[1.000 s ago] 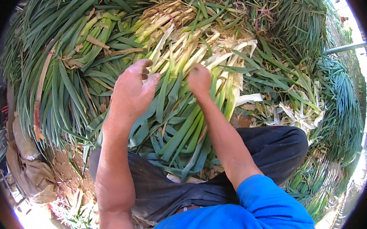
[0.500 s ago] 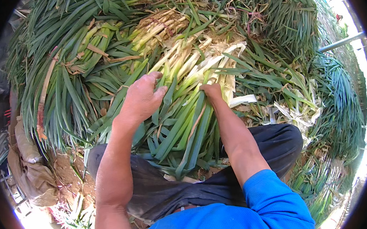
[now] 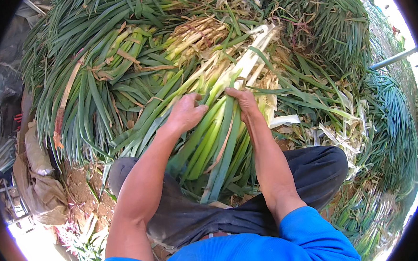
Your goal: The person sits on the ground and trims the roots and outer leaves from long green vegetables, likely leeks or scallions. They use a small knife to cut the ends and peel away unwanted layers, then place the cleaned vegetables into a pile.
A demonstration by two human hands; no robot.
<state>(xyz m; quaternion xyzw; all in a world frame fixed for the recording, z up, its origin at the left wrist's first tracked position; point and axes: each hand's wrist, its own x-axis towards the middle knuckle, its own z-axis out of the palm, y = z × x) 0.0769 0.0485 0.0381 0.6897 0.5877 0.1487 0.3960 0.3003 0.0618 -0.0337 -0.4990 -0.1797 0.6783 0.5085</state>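
A loose bunch of long green onions [image 3: 208, 139] lies slantwise before me, its leaves toward my lap and its white stalks toward the upper right. My right hand [image 3: 243, 100] is closed round the bunch where the white turns green, thumb on top. At the bunch's left side, my left hand [image 3: 185, 114] curls its fingers against the green stalks; its fingertips are partly hidden among the leaves. Under and beyond the bunch lie more onions with pale, dry-skinned stalks [image 3: 198, 35].
Tied piles of green onions [image 3: 80, 102] rise on the left, with others [image 3: 329, 22] at the upper right. Peeled whitish skins [image 3: 346, 139] lie by my right knee. A metal pole [image 3: 393, 58] juts in at the right. Brown sacking [image 3: 45, 198] lies at the lower left.
My left hand has come down and right, from above the leaves onto the bunch's side. My right hand has shifted slightly up, and the bunch's white stalks now reach farther up and stand out more.
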